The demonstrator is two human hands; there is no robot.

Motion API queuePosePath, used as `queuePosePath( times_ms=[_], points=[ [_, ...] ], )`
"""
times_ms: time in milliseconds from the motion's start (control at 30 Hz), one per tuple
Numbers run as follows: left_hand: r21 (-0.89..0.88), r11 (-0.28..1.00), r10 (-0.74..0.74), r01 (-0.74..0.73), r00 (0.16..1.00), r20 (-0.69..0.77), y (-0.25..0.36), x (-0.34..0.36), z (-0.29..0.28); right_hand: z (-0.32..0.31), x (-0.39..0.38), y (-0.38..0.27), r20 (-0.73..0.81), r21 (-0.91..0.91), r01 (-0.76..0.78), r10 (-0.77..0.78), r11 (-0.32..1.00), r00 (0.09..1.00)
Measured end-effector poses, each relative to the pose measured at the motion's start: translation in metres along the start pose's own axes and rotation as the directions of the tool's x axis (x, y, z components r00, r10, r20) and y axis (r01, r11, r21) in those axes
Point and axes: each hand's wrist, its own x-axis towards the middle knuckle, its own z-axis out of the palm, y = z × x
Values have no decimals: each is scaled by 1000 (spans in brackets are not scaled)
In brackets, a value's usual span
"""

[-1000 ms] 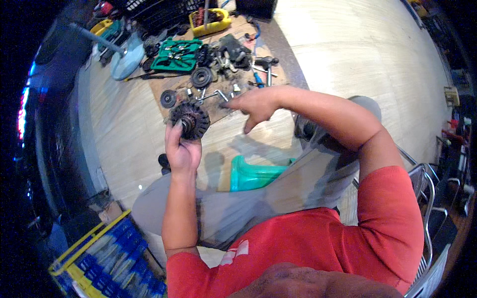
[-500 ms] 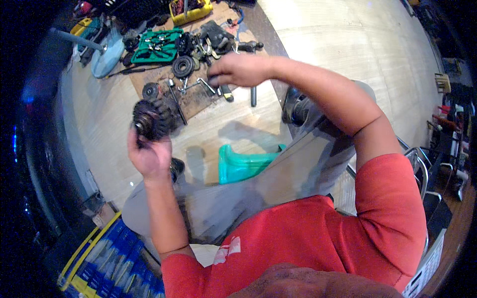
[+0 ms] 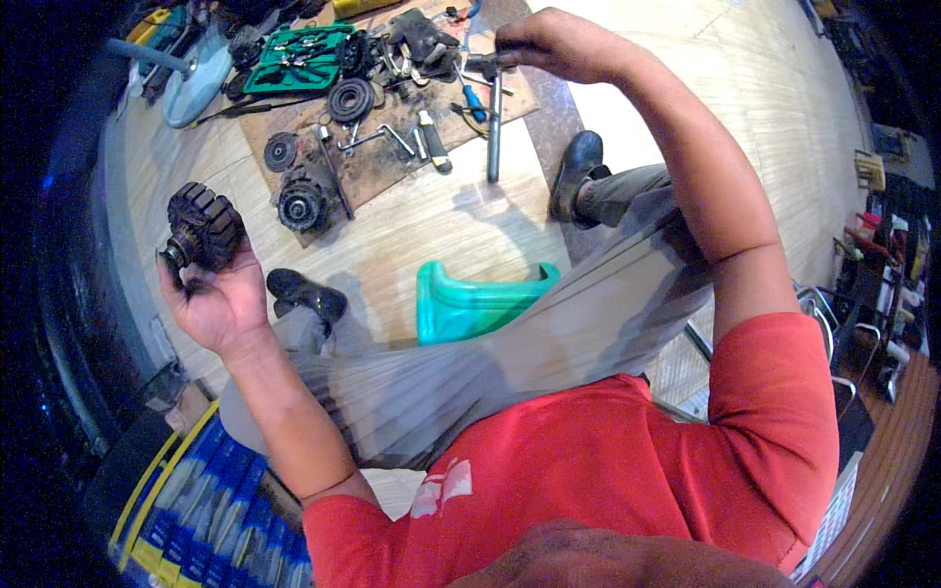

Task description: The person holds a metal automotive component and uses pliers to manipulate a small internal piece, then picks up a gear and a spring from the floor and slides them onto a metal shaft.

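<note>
Your right hand (image 3: 549,44) has reached farther out since a moment ago, now closed on a long metal tool (image 3: 493,118) at the brown mat's (image 3: 392,176) right edge, your left hand (image 3: 216,299) raised, clamped around the dark toothed rotor (image 3: 201,227), off the floor.

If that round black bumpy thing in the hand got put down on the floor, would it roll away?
Probably, if laid on its side: the dark ribbed rotor looks round like a drum, so it may roll on the smooth wooden floor. It looks like solid metal, likely heavy for its size; the left hand cups it from below. It seems grimy, maybe greasy, so possibly slippery.
</note>
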Motion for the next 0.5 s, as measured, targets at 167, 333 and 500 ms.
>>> queuePosePath(
  times_ms=[167,333,500],
  points=[
    [-10,1000,30,-30,999,-11,4,1,2,-24,-9,31,-21,-1,-11,11,1000,1000],
    [21,1000,-12,15,994,-112,-12,4,6,3,-9,81,147,-195,-213,243,957,959],
    [143,977,-154,161,986,-58,-45,-8,13,28,9,-3,271,-6,-79,78,997,959]
  ],
)
